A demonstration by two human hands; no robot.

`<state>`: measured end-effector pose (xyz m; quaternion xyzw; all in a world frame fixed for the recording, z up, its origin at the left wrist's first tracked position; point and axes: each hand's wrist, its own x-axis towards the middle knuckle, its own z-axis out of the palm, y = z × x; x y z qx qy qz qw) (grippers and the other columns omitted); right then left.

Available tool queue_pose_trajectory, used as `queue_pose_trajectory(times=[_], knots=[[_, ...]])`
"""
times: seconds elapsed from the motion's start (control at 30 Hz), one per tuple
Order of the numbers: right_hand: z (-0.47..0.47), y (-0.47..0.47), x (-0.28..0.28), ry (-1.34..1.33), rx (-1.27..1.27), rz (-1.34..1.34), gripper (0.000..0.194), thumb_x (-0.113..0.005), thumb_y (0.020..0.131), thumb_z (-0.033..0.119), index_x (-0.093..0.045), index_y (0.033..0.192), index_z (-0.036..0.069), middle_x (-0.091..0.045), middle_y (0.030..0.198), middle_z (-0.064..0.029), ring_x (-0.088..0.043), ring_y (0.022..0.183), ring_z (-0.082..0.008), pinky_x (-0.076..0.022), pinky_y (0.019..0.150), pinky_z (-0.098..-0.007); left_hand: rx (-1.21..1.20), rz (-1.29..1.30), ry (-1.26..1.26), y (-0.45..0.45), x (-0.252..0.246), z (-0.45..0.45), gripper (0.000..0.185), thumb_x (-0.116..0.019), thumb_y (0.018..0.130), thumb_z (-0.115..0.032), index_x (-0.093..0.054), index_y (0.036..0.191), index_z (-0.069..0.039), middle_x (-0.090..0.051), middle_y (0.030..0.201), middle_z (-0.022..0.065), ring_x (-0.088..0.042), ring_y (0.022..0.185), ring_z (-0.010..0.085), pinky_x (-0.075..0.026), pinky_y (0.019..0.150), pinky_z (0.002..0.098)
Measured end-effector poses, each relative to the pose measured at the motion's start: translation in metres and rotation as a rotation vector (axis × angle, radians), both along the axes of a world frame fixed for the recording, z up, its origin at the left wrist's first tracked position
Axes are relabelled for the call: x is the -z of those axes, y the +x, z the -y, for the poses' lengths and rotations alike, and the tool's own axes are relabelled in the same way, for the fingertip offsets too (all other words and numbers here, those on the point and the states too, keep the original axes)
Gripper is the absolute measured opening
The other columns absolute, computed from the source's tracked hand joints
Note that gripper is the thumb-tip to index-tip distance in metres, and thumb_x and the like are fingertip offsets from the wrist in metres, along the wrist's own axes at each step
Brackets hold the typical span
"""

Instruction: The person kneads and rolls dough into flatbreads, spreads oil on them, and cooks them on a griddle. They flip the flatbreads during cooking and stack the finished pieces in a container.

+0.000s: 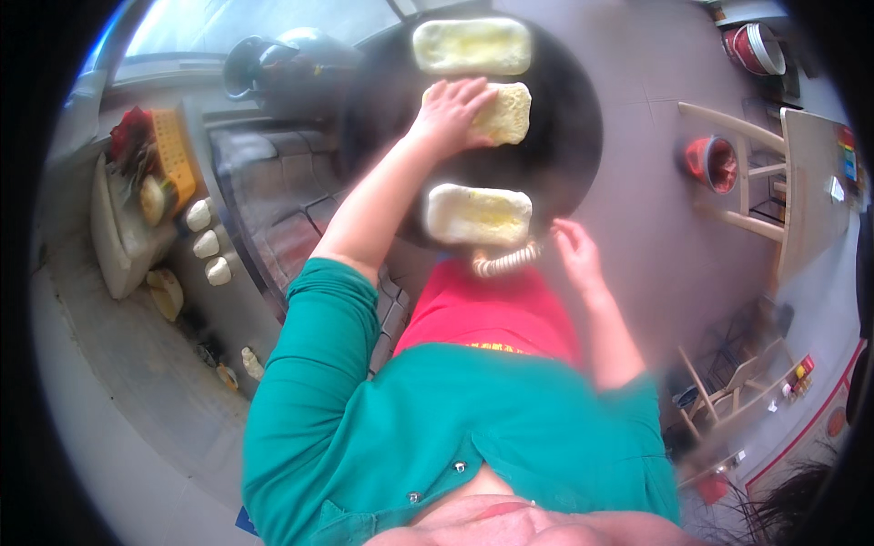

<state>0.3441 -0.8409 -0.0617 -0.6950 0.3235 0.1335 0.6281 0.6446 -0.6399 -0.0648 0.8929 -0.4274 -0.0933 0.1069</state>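
Note:
Three oblong slabs of pale dough lie on a round black griddle in front of me. My left hand rests on the left part of the middle slab, fingers spread over its top. Beyond it is the far slab, with a yellowish sheen in its hollow. The near slab sits close to the griddle's wrapped, ribbed handle. To the right of that handle, my right hand hangs in the air with nothing in it, fingers slightly bent. Haze softens the griddle's edges.
On the left counter are several dough lumps, a yellow plastic basket and a whitish block-shaped container. A dark pot-like vessel stands by the window. At right are a red bucket, wooden chairs and a table.

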Motion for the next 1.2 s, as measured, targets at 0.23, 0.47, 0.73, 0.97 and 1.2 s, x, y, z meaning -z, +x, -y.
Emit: queue_pose_trajectory(times=[0.23,0.47,0.73,0.97,1.2], knots=[[-0.004,0.003,0.004,0.05,0.005,-0.062,0.026,-0.059,0.1,0.013,-0.064,0.125,0.005,-0.071,0.115,-0.0082,-0.065,0.109,-0.0149,-0.0503,0.097,-0.0295,-0.142,0.026,0.0,-0.033,-0.003,-0.061,0.081,-0.078,0.077,-0.05,-0.049,0.145,-0.017,-0.047,0.148,0.011,-0.044,0.136,0.0289,-0.029,0.115,0.0474],[-0.002,0.042,-0.001,0.016,-0.142,-0.052,0.023,-0.06,0.1,0.014,-0.065,0.121,0.004,-0.071,0.112,-0.008,-0.065,0.107,-0.0142,-0.0506,0.094,-0.0279,-0.468,0.249,0.091,-0.012,0.0,-0.117,0.075,-0.076,0.081,-0.049,-0.051,0.143,-0.015,-0.049,0.147,0.014,-0.048,0.132,0.0313,-0.035,0.11,0.0463],[-0.003,0.073,-0.011,-0.177,-0.494,-0.448,0.032,-0.06,0.098,0.036,-0.06,0.104,0.004,-0.069,0.093,-0.0094,-0.066,0.09,-0.0172,-0.0525,0.082,-0.0328,0.026,-0.105,-0.233,-0.101,0.004,-0.084,0.045,-0.075,0.08,-0.023,-0.065,0.123,-0.013,-0.065,0.114,0.0069,-0.063,0.105,0.0246,-0.047,0.096,0.0401],[-0.011,0.132,-0.024,0.15,-0.325,-0.427,0.037,-0.059,0.099,0.037,-0.055,0.121,0.008,-0.066,0.111,-0.005,-0.063,0.093,-0.0139,-0.0508,0.083,-0.0307,-0.257,-0.058,-0.251,-0.089,0.017,-0.078,0.036,-0.074,0.079,-0.019,-0.069,0.114,-0.013,-0.066,0.104,0.0067,-0.062,0.099,0.0271,-0.052,0.086,0.0387],[-0.005,0.201,-0.028,0.204,0.166,0.208,0.035,-0.058,0.101,0.025,-0.056,0.131,0.008,-0.059,0.13,-0.0052,-0.054,0.118,-0.0144,-0.0425,0.103,-0.0314,-0.62,-0.4,-0.197,-0.116,-0.017,-0.089,0.051,-0.073,0.087,-0.028,-0.059,0.133,-0.012,-0.067,0.095,0.0053,-0.067,0.077,0.0206,-0.055,0.073,0.0355]])
